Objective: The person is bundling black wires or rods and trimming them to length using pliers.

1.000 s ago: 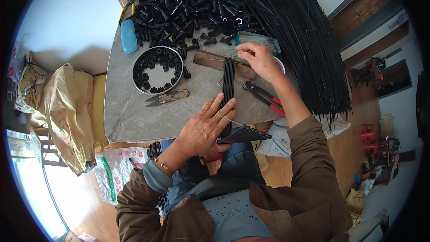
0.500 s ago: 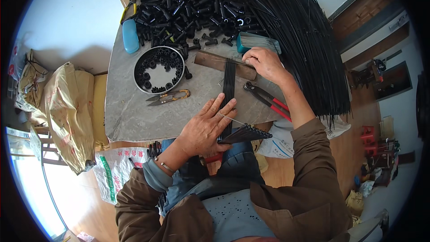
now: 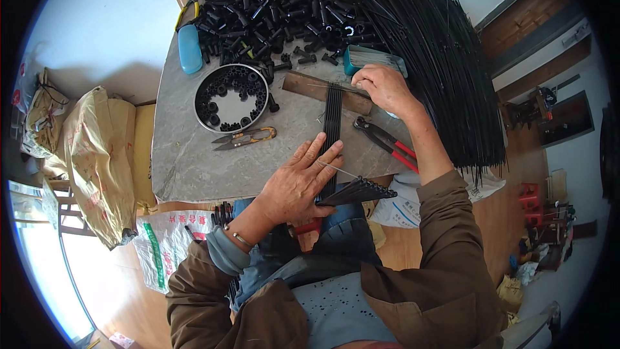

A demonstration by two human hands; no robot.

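My left hand (image 3: 298, 181) lies flat with fingers spread on the near end of a row of thin black rods (image 3: 332, 123) laid side by side on the grey table (image 3: 187, 155). A fan of black rod ends (image 3: 359, 192) sticks out under that hand at the table's front edge. My right hand (image 3: 382, 88) rests at the rods' far end, fingers curled, pinching a thin wire or rod over a brown wooden strip (image 3: 303, 87).
Red-handled pliers (image 3: 386, 143) lie right of the rods, yellow snips (image 3: 245, 137) to the left. A round tin (image 3: 231, 98) holds black caps. A heap of black tubes (image 3: 278, 6), a large bundle of long black rods (image 3: 445, 64), a blue case (image 3: 190, 48).
My right hand has shifted slightly left along the wooden strip at the rods' far end. The left hand stays pressed on the rods.
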